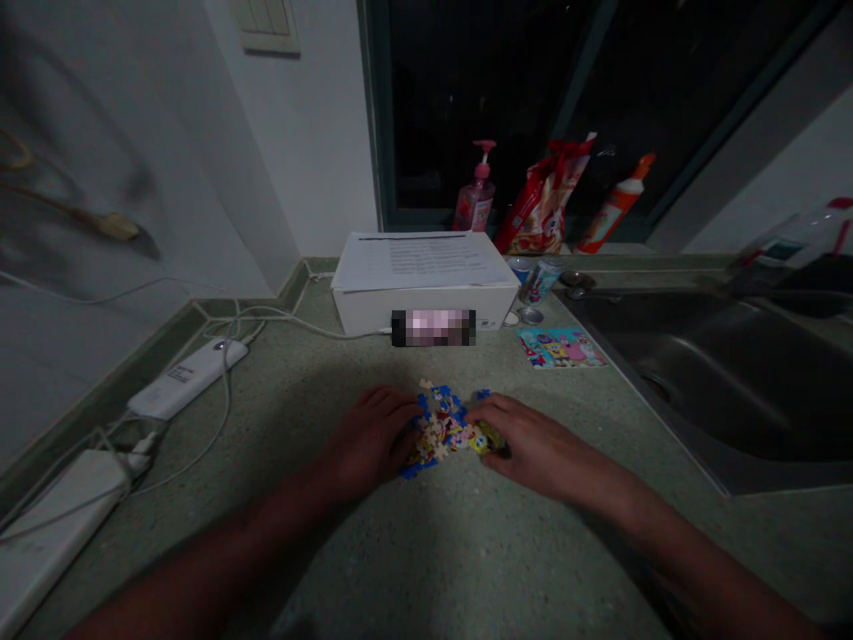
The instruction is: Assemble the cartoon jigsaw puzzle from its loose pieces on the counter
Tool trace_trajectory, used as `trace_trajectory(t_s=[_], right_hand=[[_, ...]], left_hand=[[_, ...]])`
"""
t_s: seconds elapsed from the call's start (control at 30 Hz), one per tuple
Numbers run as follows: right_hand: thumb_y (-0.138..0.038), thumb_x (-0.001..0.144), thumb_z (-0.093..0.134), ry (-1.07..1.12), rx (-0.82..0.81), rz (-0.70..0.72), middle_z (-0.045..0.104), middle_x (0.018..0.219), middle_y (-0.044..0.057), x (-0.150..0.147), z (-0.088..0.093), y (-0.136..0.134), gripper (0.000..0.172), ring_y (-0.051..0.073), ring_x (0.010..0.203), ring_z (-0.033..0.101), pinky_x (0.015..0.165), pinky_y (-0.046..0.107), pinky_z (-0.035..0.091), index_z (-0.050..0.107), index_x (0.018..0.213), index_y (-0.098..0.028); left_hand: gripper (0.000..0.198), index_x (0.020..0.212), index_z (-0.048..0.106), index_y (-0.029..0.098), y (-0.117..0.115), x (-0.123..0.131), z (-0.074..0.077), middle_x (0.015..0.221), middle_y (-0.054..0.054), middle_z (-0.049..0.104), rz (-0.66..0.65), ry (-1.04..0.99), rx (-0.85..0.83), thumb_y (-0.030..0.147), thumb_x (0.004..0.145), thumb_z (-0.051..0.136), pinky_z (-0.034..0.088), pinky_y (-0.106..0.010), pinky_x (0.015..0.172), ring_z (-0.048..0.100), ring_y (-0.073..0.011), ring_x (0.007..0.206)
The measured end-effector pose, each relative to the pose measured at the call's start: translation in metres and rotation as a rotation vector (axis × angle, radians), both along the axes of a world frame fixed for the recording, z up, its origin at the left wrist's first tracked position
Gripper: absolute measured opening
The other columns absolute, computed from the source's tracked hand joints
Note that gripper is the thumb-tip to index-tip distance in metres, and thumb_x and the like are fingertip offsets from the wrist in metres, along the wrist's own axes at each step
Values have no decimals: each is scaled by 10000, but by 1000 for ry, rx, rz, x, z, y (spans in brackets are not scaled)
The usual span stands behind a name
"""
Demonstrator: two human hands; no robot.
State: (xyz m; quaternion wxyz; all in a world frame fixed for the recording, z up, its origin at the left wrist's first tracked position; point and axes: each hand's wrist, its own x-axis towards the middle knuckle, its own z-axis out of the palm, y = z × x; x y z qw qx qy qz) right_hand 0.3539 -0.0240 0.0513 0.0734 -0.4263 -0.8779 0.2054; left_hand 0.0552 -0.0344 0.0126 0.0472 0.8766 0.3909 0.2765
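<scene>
A loose heap of small jigsaw puzzle pieces [443, 427], blue, yellow, cream and pink, lies on the counter between my two hands. My left hand [374, 436] curves along the heap's left side, fingers stretched forward and tips touching the pieces; its thumb is partly hidden. From the right, my right hand [523, 442] cups the heap's edge, with thumb and fingers apart and yellowish pieces in the gap. One blue piece shows just beyond its fingers. Further back on the right lies a colourful cartoon picture card [562, 348].
Behind the heap stands a white box [426, 267] with printed paper on top, a blurred-out phone-like device [433, 328] leaning against it on a cable. Cans [541, 281] stand beside the box. A sink [733, 373] borders the right; power strips [190, 378] and cords lie left.
</scene>
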Motion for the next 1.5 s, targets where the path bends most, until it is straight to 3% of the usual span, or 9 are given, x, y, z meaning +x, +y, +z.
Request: trace_trajectory(t_s=[0.2, 0.6, 0.87, 1.0, 1.17, 1.3, 1.5], right_hand=[[-130, 920, 754, -31, 117, -113, 754, 1322, 131, 2, -8, 6, 456, 330, 1288, 716, 1136, 502, 576, 730, 1365, -226], [-60, 854, 757, 53, 37, -194, 754, 1261, 126, 1, -10, 10, 523, 305, 1185, 759, 1060, 456, 609, 742, 1353, -216], [-67, 832, 737, 142, -90, -221, 851, 1062, 51, 6, -16, 19, 374, 248, 915, 795, 819, 368, 613, 818, 1152, -242], [-114, 887, 693, 264, -163, -234, 811, 854, 15, 6, -14, 22, 248, 202, 741, 735, 665, 309, 550, 831, 1056, -234], [-217, 917, 704, 519, -233, -282, 817, 934, 32, -4, -12, 21, 180, 203, 805, 738, 740, 333, 586, 809, 1062, -227], [-373, 939, 746, 672, -272, -324, 741, 799, 2, -24, -19, 12, 205, 193, 731, 698, 702, 329, 579, 793, 1067, -219], [-356, 956, 726, 793, -373, -280, 784, 894, 22, -54, -35, -7, 183, 199, 790, 748, 718, 328, 604, 758, 1094, -241]], left_hand=[[249, 1289, 736, 196, 0, 0, 1, 1266, -129, 811, -4, 6, -3, 227, 1062, 637, 600, -545, 1050, 735, -307, 1153], [255, 1291, 735, 212, 0, 0, 1, 1241, -120, 810, -19, -5, -4, 225, 1055, 639, 603, -548, 1026, 736, -303, 1129], [301, 1333, 729, 237, -1, 0, 0, 1286, -117, 801, -20, -24, -59, 218, 1048, 633, 584, -588, 1067, 730, -314, 1196], [292, 1322, 724, 234, -2, 1, 0, 1285, -116, 803, -26, -42, -56, 202, 1045, 639, 596, -575, 1051, 734, -312, 1189], [272, 1304, 728, 257, -10, 8, 3, 1253, -108, 812, 10, -99, -134, 238, 1041, 663, 615, -544, 1023, 754, -303, 1155], [276, 1279, 731, 261, -19, 17, 3, 1247, -107, 805, 82, -216, -236, 298, 1005, 723, 644, -494, 978, 767, -290, 1121], [141, 1092, 780, 231, -20, 24, -2, 994, -59, 810, 97, -333, -379, 316, 1016, 697, 629, -373, 781, 763, -223, 876]])
